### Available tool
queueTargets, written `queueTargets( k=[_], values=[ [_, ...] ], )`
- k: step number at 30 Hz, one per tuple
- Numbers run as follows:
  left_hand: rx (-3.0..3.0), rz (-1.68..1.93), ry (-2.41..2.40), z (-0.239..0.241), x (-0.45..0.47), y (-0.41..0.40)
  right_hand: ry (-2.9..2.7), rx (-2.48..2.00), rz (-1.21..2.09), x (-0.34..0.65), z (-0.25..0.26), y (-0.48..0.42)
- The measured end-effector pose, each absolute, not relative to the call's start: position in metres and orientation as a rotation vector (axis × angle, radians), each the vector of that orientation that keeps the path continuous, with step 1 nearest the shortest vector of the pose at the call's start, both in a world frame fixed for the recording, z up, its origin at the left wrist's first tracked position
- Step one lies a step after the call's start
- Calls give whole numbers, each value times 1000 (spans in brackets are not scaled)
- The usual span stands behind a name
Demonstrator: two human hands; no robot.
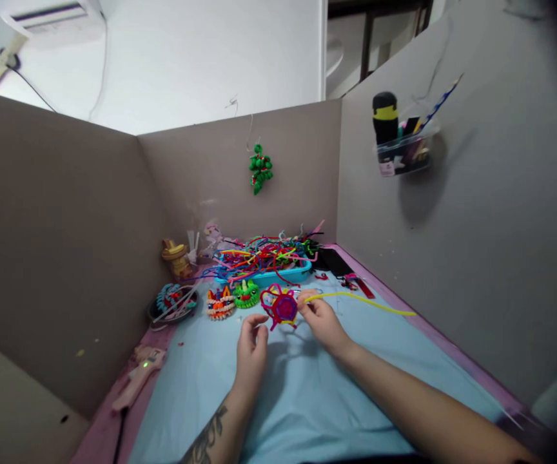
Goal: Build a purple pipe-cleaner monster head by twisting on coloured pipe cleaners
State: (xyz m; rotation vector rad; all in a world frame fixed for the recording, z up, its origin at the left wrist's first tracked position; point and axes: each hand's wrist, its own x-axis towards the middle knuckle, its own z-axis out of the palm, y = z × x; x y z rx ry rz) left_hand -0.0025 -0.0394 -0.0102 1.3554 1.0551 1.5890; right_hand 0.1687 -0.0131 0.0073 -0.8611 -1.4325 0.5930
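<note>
A round woven piece of pipe cleaners (285, 308), magenta with a purple ring and red, pink and yellow ends sticking out, is between my two hands above the blue cloth. My right hand (324, 324) pinches a yellow pipe cleaner (365, 299) at the right edge of the piece; its long free end stretches to the right. On the left side, my left hand (253, 348) has curved fingers, with thumb and forefinger apart. Its forefinger tip is close to the piece's left edge; whether it touches is unclear.
Behind are a blue tray (278, 277) heaped with pipe cleaners, a green figure (246, 294) and an orange-white figure (220, 304). To the left stand a dark bowl (182, 316) and a pink glue-gun-like tool (138, 380) with a lit green light. Grey panels (476, 212) enclose the table.
</note>
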Motion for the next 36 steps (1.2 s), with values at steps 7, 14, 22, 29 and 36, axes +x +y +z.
queueTargets(
  k=[7,14,22,29,36],
  values=[
    [770,1162,863,-6,-3,-34,-1555,-787,693,165,10,-26],
    [738,1156,798,-5,-3,-31,-1626,-817,739,164,15,-36],
    [786,1137,856,-9,-13,-19,-1571,-833,703,171,18,-34],
    [755,1127,956,-10,-24,-11,-1598,-820,740,178,20,-31],
    [697,1154,757,-2,-26,-12,-1811,-749,756,172,25,-39]
  ],
)
